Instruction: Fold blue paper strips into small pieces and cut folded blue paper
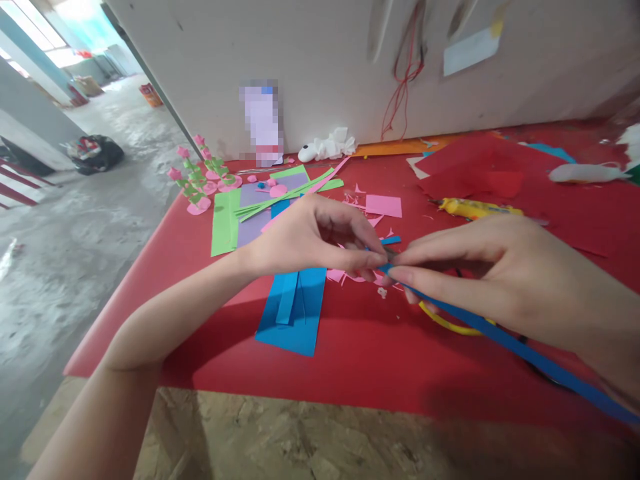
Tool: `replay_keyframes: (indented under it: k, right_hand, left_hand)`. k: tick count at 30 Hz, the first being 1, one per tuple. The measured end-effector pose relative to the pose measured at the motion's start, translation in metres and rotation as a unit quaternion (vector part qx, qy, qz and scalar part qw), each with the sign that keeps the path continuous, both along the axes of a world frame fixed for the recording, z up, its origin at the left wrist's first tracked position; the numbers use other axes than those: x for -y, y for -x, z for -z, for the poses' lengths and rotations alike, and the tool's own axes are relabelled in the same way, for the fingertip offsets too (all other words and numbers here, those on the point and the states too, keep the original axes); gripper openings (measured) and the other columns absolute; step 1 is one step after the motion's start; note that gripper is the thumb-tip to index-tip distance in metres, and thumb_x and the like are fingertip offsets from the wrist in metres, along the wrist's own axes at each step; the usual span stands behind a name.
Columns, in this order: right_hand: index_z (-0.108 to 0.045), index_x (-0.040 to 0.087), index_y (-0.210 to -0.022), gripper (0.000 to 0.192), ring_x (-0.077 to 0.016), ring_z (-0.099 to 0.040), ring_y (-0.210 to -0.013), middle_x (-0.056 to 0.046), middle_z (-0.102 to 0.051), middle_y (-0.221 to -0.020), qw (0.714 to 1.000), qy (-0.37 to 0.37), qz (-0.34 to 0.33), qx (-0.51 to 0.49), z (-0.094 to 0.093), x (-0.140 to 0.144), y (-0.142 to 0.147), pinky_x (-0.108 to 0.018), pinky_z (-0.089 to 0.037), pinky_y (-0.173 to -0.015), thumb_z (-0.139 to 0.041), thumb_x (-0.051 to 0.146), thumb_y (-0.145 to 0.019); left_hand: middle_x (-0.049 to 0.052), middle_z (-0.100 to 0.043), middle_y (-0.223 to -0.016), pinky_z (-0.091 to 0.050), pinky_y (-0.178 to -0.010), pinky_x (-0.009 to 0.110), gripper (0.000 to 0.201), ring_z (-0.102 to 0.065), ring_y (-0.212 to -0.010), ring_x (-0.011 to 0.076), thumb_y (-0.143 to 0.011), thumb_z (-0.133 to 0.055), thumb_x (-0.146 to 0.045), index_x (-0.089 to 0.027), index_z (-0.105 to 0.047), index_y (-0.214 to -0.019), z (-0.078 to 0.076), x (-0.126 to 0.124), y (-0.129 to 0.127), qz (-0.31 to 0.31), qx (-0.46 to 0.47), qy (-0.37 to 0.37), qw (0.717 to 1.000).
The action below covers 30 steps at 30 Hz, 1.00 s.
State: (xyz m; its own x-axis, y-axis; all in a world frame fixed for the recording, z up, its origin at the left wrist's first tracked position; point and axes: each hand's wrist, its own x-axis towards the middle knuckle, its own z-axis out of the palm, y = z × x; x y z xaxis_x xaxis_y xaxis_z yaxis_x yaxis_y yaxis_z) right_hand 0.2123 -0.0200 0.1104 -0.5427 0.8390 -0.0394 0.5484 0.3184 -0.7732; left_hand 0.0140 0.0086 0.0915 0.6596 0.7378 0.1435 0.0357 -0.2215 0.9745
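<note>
My left hand [320, 237] and my right hand [480, 273] meet fingertip to fingertip above the red table cover [350, 360]. Both pinch one end of a long blue paper strip [525, 353], which runs down and right under my right hand to the frame's edge. A blue paper sheet [295, 310] with cut strips on it lies below my left wrist. Pink paper scraps [350, 275] lie under the fingers.
Green, purple and pink sheets with green strips [260, 207] lie at the back left, beside pink paper flowers [197, 177]. A pink square [383, 205], a yellow glue tube [475, 209], yellow-handled scissors [445, 321] and red paper [475, 170] lie right. A wall stands behind.
</note>
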Motion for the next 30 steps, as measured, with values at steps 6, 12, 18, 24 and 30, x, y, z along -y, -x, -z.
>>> replay_keyframes:
  k: [6, 12, 18, 24, 30]
  right_hand:
    - [-0.063, 0.02, -0.055, 0.024, -0.0077, -0.041, -0.041, 0.003, -0.047, -0.044, 1.0, 0.007, 0.019, -0.023, -0.0026, 0.0007, -0.0003, -0.022, -0.026, -0.036, -0.056, 0.03, -0.076]
    - [-0.068, 0.021, -0.061, 0.02, -0.0082, -0.044, -0.042, 0.002, -0.054, -0.048, 0.999, 0.029, 0.014, -0.016, -0.0014, -0.0009, -0.002, -0.021, -0.028, -0.036, -0.059, 0.033, -0.074]
    - [-0.066, 0.021, -0.057, 0.023, -0.007, -0.04, -0.04, 0.002, -0.051, -0.045, 1.0, 0.024, 0.016, -0.003, 0.0008, -0.0003, -0.0008, -0.022, -0.026, -0.036, -0.058, 0.033, -0.075]
    - [-0.065, 0.022, -0.059, 0.026, -0.0093, -0.043, -0.042, 0.002, -0.054, -0.047, 0.999, 0.046, -0.014, 0.021, 0.004, -0.0016, -0.0036, -0.023, -0.029, -0.037, -0.057, 0.039, -0.076]
    - [-0.065, 0.022, -0.063, 0.024, -0.009, -0.044, -0.047, 0.003, -0.053, -0.051, 0.998, 0.023, -0.047, 0.033, 0.0067, -0.0035, -0.0003, -0.024, -0.031, -0.042, -0.056, 0.037, -0.079]
  left_hand:
    - [-0.003, -0.07, -0.064, -0.06, -0.055, 0.014, 0.004, -0.069, -0.059, 0.01, -0.07, -0.071, -0.014, -0.015, -0.068, -0.071, -0.0023, -0.0018, 0.0007, -0.021, -0.004, 0.012, 1.0]
    - [-0.001, -0.069, -0.061, -0.059, -0.056, 0.017, 0.003, -0.069, -0.058, 0.012, -0.07, -0.07, -0.013, -0.012, -0.067, -0.07, -0.007, -0.0029, 0.0006, -0.028, -0.024, 0.035, 0.999]
    - [-0.003, -0.064, -0.063, -0.053, -0.05, 0.015, 0.005, -0.062, -0.052, 0.0058, -0.076, -0.064, -0.016, -0.014, -0.062, -0.072, -0.0066, -0.0035, 0.0031, 0.018, -0.058, 0.007, 0.998]
    - [-0.002, -0.057, -0.07, -0.046, -0.054, 0.017, 0.009, -0.053, -0.061, 0.0055, -0.076, -0.061, -0.009, -0.018, -0.056, -0.075, -0.0051, -0.0045, 0.0021, 0.084, -0.06, -0.049, 0.993]
    - [-0.007, -0.049, -0.06, -0.04, -0.051, 0.018, 0.019, -0.046, -0.054, 0.0042, -0.075, -0.06, -0.005, -0.018, -0.051, -0.085, -0.0029, -0.0009, -0.0023, 0.086, -0.033, -0.039, 0.995]
